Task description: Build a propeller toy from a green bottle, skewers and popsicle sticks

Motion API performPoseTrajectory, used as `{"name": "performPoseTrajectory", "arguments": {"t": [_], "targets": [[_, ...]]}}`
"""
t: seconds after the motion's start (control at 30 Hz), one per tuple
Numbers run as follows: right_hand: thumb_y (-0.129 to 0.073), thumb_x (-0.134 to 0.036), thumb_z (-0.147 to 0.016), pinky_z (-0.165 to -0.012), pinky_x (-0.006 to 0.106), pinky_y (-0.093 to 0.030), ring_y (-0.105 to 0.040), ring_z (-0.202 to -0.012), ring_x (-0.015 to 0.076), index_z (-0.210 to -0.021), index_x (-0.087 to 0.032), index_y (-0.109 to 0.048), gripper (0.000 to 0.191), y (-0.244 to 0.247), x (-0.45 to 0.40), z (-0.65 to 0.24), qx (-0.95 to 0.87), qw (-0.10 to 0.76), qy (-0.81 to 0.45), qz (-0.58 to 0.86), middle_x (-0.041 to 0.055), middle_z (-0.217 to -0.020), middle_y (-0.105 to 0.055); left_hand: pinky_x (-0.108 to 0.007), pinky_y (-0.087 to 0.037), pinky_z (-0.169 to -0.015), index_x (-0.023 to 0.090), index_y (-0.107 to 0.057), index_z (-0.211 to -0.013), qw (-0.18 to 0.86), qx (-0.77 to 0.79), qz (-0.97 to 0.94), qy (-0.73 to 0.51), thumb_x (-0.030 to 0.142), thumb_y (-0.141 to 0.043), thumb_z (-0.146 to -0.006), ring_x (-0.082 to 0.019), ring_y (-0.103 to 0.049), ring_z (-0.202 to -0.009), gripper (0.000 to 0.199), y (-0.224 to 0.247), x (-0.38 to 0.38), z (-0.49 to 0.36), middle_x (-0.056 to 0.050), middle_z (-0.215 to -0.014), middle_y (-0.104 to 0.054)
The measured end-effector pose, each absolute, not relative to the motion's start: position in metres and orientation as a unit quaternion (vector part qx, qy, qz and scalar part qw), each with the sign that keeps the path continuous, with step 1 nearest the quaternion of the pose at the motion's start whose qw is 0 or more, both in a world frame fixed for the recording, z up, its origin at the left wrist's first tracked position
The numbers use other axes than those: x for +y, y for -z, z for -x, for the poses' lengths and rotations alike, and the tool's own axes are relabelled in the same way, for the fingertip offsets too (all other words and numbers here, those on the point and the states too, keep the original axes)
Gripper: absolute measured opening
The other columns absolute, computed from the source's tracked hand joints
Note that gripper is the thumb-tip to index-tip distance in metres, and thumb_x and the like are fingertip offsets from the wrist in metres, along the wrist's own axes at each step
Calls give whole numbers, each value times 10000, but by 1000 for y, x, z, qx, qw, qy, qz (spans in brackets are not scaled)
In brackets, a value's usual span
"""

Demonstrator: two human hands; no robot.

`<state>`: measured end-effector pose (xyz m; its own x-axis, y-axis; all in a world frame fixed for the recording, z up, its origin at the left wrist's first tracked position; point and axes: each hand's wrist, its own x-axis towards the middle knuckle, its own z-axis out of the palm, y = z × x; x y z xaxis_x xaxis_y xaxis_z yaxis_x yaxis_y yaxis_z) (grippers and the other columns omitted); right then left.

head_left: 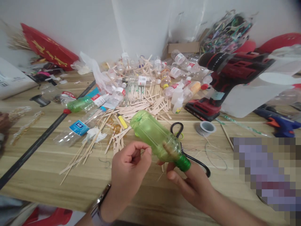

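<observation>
A green plastic bottle [150, 130] is tilted over the table, its green neck toward me and its base pointing away. My right hand [195, 183] grips it near the neck, with some fingers behind the see-through wall. Close beside the bottle, my left hand [131, 166] is closed in a pinch, thumb against forefinger. Whatever sits between those fingertips is too small to make out. Partly hidden behind the bottle lie black-handled scissors [176, 127]. Thin thread [225, 164] curls over the tabletop to the right, close to a grey spool [206, 128].
Wooden sticks [150, 105] and clear bottles [142, 80] are heaped at the back. A red cordless drill [225, 78] stands right, near a blue glue gun [282, 122]. A dark bar [37, 144] crosses the left side. Someone's hand [3, 121] shows at the left edge.
</observation>
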<state>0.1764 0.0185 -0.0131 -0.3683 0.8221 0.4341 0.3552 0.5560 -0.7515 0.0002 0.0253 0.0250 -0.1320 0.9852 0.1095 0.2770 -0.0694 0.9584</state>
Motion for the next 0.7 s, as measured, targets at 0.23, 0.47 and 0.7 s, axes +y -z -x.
{"name": "performPoseTrajectory", "arguments": {"t": [0.23, 0.47, 0.7], "targets": [[-378, -500, -999, -559, 217, -475, -651, -627, 141, -855, -216, -577, 376, 13, 19, -176, -783, 422, -258, 378, 23, -733, -686, -191, -286, -422, 201, -628, -657, 378, 596, -536, -462, 308, -641, -765, -88, -348, -452, 152, -26, 25, 1, 63, -478, -433], [-389, -511, -992, -537, 219, -463, -626, -594, 138, -892, -211, -585, 371, 17, 18, -176, -785, 420, -257, 376, 21, -710, -663, -180, -238, -418, 180, -560, -611, 537, 549, -453, -452, 316, -678, -709, -64, -305, -449, 205, -26, 38, 4, 79, -488, -405], [-442, -471, -987, -534, 193, -461, -628, -586, 116, -905, -208, -602, 319, 13, 17, -175, -778, 435, -278, 357, 6, -703, -666, -188, -228, -405, 190, -455, -510, 668, 473, -383, -428, 357, -744, -631, -57, -293, -419, 355, -24, 43, 9, 86, -439, -379]]}}
